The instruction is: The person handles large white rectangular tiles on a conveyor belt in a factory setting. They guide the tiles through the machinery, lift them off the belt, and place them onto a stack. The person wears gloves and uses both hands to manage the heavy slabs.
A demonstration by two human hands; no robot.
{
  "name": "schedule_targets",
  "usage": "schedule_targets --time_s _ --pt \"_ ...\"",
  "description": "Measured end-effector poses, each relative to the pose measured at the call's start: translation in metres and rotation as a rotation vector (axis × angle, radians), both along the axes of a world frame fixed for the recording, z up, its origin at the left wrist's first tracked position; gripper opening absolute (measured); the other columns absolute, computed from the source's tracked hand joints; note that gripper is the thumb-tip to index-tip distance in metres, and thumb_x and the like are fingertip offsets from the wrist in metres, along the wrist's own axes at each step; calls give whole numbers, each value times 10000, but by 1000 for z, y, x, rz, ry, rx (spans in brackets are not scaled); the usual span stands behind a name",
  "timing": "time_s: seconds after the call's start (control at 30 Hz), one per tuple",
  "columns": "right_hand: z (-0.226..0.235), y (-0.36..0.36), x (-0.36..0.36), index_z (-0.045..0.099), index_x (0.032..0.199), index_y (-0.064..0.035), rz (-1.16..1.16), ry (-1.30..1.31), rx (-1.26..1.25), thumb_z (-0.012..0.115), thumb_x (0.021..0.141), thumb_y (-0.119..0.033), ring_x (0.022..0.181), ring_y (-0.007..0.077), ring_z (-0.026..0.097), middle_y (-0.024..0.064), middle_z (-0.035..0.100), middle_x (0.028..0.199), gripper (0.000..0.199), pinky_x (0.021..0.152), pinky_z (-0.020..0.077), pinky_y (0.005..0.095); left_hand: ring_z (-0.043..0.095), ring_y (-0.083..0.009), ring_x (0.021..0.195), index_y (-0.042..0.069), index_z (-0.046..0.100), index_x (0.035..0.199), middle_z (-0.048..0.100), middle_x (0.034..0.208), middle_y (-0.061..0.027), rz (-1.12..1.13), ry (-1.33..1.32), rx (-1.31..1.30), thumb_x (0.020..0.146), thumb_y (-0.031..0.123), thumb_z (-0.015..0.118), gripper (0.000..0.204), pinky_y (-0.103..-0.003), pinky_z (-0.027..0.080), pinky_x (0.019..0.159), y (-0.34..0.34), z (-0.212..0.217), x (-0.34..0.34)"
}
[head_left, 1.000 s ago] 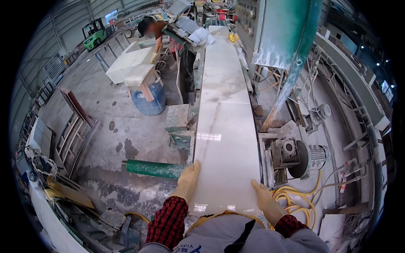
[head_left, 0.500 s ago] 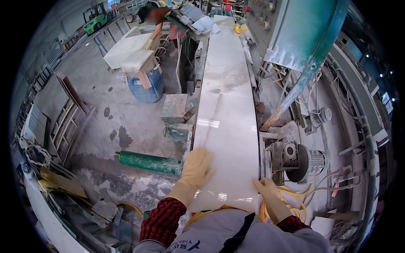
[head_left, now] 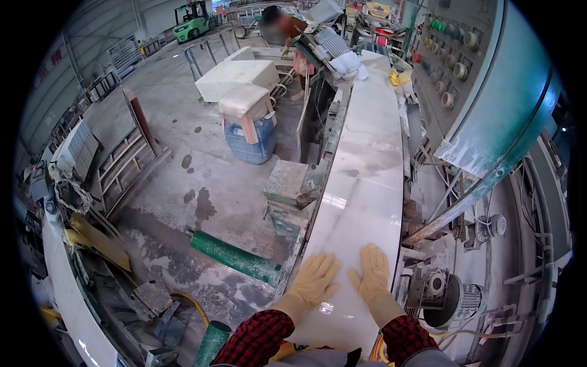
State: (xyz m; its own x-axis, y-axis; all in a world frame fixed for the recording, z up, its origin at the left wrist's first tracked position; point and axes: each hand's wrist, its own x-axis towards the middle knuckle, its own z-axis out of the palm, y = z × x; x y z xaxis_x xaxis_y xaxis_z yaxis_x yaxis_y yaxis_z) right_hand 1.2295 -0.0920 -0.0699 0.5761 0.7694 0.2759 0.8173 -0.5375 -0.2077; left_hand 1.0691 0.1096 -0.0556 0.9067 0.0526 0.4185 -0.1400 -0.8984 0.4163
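Observation:
A long, polished white stone slab (head_left: 361, 214) with faint grey veins runs away from me along a narrow machine bed. Both my hands wear pale yellow rubber gloves. My left hand (head_left: 313, 281) lies flat on the near part of the slab, close to its left edge, fingers spread. Beside it, my right hand (head_left: 372, 275) rests palm down near the right edge, its fingers stretched forward. Neither hand holds anything. Bright reflections show on the slab between and ahead of the gloves.
Left of the bed lies a green roller (head_left: 232, 258). Farther off stand a blue drum (head_left: 251, 140) and a white block (head_left: 238, 81), where another person (head_left: 290, 30) bends over. At right are a motor (head_left: 455, 300), a control panel (head_left: 452, 55) and a slanted post (head_left: 471, 196).
My right hand has moved from the slab's right edge onto its top and flattened out. My left hand stays flat on the slab. The view has swung left, shifting the scene rightward.

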Motion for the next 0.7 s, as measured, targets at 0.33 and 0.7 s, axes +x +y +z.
schedule_targets --time_s 0.33,0.7 --pt "-10 11 20 497 1634 2 -9 63 22 754 986 -417 1545 532 434 325 487 1671 814 1315 298 609 560 -445 1383 42 616 1479 607 1494 -220 122 -113 31 970 326 743 597 -538 438 1188 -2 -6 -36" --pt "16 39 -213 593 1501 5 498 174 38 669 996 -244 1432 494 517 264 578 1560 569 1242 388 599 540 -505 1359 10 529 1537 578 1497 -279 758 97 -88 1017 224 681 582 -573 416 1167 -34 -39 -348"
